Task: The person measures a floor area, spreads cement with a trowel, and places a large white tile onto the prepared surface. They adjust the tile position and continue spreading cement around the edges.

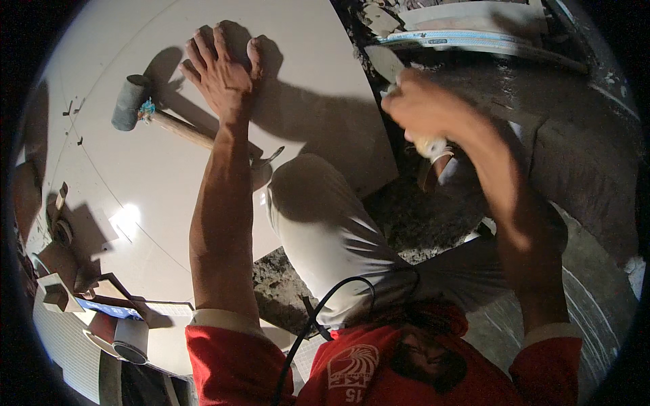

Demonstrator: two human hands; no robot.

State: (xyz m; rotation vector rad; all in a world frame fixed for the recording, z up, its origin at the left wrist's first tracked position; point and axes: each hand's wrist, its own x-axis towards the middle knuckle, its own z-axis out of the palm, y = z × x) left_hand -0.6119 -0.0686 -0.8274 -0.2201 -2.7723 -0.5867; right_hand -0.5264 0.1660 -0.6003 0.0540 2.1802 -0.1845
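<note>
My left hand [222, 78] lies flat on the pale floor tiles [325, 81], palm down with its fingers spread. To its left a rubber mallet [130, 103] with a dark head rests on the tiles, its wooden handle passing behind my left forearm. My right hand [426, 105], slightly blurred, is closed round a trowel [386, 64] beyond the tile's right edge. The trowel's grey blade shows past my fingers, and its pale handle end sticks out below my palm. A small metal tool [271, 157], partly hidden, lies between my left forearm and my knee [308, 186].
Rough dark mortar [420, 223] borders the tile on the right. Long pale strips [474, 39] lie at the far right. Several small dark clips [80, 141] stand along a tile joint. A white cup-like cylinder [131, 340] and tile offcuts [57, 292] sit at the lower left.
</note>
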